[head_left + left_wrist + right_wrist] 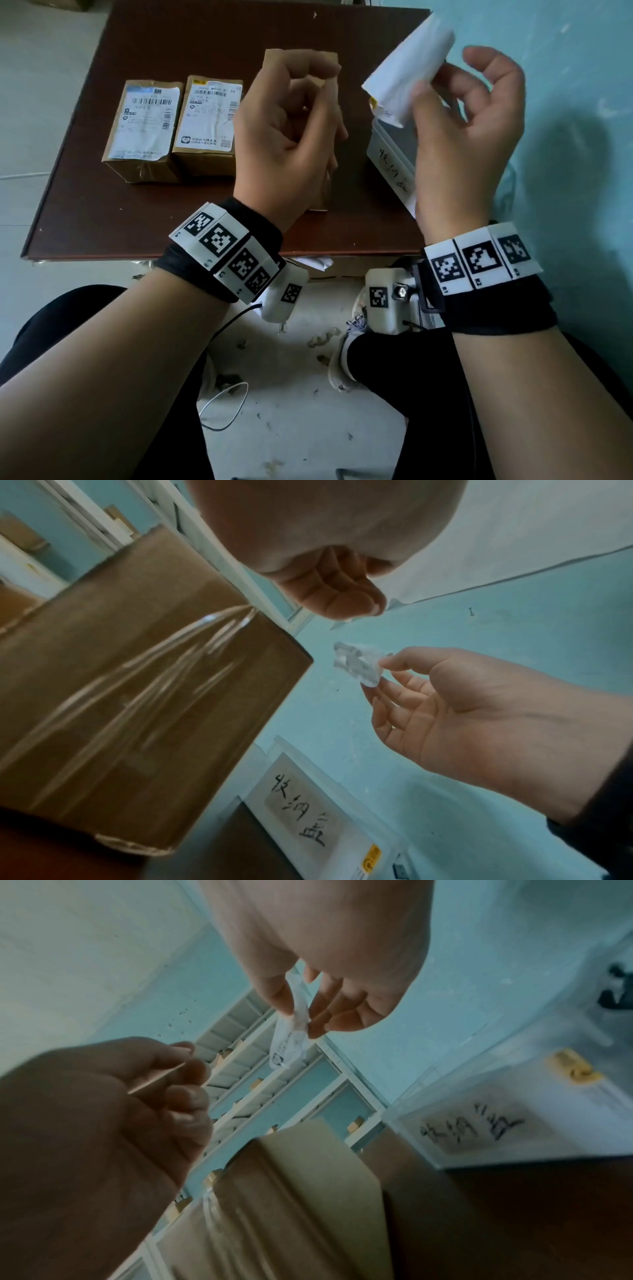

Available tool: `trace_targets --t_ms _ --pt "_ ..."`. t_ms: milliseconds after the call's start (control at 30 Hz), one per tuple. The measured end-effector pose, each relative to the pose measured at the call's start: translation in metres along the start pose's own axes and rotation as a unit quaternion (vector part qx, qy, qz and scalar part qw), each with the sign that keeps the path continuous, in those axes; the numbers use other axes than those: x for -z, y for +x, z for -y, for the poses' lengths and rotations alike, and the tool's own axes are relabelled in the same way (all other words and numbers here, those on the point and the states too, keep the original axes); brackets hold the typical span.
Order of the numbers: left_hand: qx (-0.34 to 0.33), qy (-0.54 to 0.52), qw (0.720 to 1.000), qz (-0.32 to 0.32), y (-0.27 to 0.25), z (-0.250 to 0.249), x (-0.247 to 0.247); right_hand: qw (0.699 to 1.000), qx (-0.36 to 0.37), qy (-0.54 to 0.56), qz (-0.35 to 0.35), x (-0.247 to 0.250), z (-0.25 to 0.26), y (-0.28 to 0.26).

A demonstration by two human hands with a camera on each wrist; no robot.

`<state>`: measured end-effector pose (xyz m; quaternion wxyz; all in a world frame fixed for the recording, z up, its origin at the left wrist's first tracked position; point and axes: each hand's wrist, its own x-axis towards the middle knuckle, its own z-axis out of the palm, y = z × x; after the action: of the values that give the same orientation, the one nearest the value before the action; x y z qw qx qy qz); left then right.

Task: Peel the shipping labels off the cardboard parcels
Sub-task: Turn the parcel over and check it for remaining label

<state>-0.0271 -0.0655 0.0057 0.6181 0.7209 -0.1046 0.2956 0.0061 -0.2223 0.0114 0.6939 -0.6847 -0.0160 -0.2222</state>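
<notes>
White peeled label pinched in right hand, seemingly clear of parcel.

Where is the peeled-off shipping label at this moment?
In the head view the peeled label is held up in the air at upper right, pinched by the right hand, above the white storage box at the table's right edge.
</notes>
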Motion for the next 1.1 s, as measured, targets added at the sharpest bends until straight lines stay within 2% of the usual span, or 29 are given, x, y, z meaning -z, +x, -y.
trace_targets --t_ms 133,333,533,667,833,933,1000,1100 --pt "-0.002 -0.005 0.999 0.050 -0.005 0.001 -0.017 0.997 0.001 -0.071 -0.031 0.016 -0.001 0.015" --pt "0.016 0.017 0.993 0.119 -0.011 0.009 -0.045 0.981 -0.006 -0.191 -0.032 0.032 -0.013 0.021" --pt "-0.060 0.112 0.982 0.136 -0.012 0.018 -0.068 0.973 -0.063 -0.222 -0.022 0.039 -0.026 0.032" --pt "-0.094 0.125 0.974 0.161 -0.016 0.021 -0.085 0.971 -0.080 -0.223 -0.029 0.041 -0.032 0.038" --pt "0.003 0.105 0.980 0.166 -0.017 0.034 -0.092 0.958 -0.094 -0.270 -0.026 0.046 -0.037 0.039" --pt "0.105 0.051 0.982 0.147 -0.017 0.038 -0.099 0.943 -0.108 -0.315 -0.015 0.045 -0.044 0.037" --pt "0.163 0.013 0.979 0.122 -0.016 0.040 -0.102 0.930 -0.117 -0.348 0.020 0.043 -0.047 0.035" --pt "0.196 0.005 0.975 0.108 -0.014 0.043 -0.102 0.916 -0.135 -0.370 0.075 0.039 -0.048 0.034"
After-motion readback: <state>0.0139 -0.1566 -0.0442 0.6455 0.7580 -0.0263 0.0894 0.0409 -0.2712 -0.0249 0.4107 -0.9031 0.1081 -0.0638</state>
